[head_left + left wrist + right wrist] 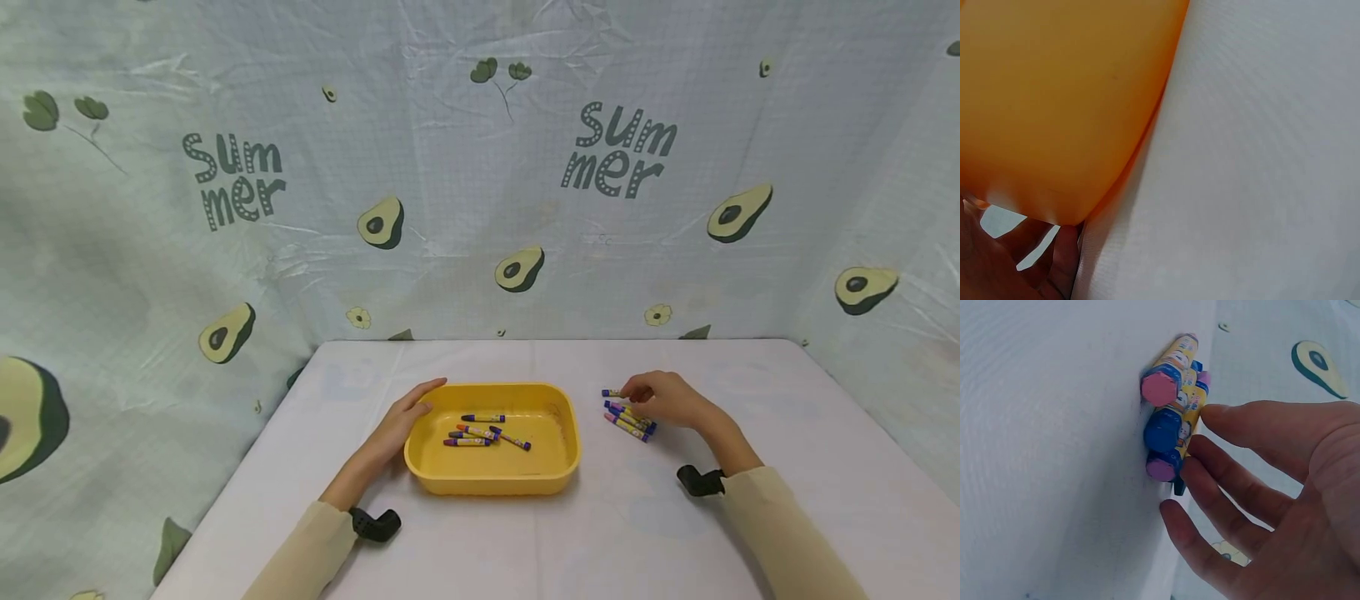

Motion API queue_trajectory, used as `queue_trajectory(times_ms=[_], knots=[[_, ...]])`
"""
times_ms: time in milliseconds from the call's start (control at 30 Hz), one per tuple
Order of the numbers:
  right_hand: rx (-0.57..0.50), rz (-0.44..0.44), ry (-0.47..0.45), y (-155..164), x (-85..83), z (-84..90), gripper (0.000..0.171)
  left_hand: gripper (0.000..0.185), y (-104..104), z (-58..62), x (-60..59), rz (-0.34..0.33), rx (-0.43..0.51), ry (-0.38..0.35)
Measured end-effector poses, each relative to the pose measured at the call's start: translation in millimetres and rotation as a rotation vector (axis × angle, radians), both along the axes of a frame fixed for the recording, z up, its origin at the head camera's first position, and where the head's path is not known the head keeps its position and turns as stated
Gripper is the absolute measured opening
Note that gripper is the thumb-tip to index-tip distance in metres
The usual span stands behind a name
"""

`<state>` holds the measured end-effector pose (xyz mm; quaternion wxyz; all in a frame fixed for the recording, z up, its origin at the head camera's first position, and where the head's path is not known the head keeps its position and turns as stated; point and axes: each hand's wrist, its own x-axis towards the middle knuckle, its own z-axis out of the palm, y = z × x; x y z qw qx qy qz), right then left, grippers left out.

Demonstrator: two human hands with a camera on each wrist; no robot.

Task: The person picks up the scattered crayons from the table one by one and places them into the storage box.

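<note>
Avocado-print "Summer" cloth backs a white bench [750,500]. Yellow tray [558,467] sits mid-bench with about five crayons [480,433] inside; a loose bunch of crayons [628,419] lies on the bench just right of it, one more apart at the far side. Right hand [663,400] is over that bunch: in the right wrist view the fingers [1235,487] are loosely extended, tips touching the side of the crayon cluster [1172,425], nothing pinched, so the grip is fairly wide and holds nothing. Left hand [401,421] lies against the tray's left wall, fingers straight along the rim; the left wrist view shows only the orange-yellow wall [1060,106] close up and a bit of palm, grip flat and touching, not clasping. Risks: crayons are round and lie packed, so a nudge from the fingertips could roll them off across the bench; picking one may drag its neighbours. Tray looks light and could slide if the left hand pushes.
</note>
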<state>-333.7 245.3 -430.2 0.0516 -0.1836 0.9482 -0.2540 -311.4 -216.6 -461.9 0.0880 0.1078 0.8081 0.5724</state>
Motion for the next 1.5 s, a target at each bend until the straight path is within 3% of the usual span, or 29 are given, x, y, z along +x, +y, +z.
queue_trajectory(times_ms=[200, 500, 867, 1233, 1500], knots=[[-0.008, 0.029, 0.02, 1.3, -4.1, -5.2, 0.026, 0.048, -0.3, 1.6, 0.0, 0.001, -0.007, 0.007], [-0.032, 0.041, -0.062, -2.9, -4.1, -5.6, 0.029, 0.048, -2.6, 1.5, -1.3, -0.012, 0.01, -0.003], [-0.062, 0.067, -0.048, -3.9, -1.8, -6.9, 0.035, 0.048, -1.8, 1.0, -1.1, -0.016, -0.004, 0.008], [-0.064, 0.032, -0.041, -2.3, 1.1, 1.9, 0.046, 0.048, -1.0, 0.2, -1.5, -0.014, 0.006, 0.0], [-0.084, 0.078, 0.007, -5.6, 5.6, 12.0, 0.042, 0.048, -0.7, -1.0, -2.1, -0.013, -0.008, 0.015]])
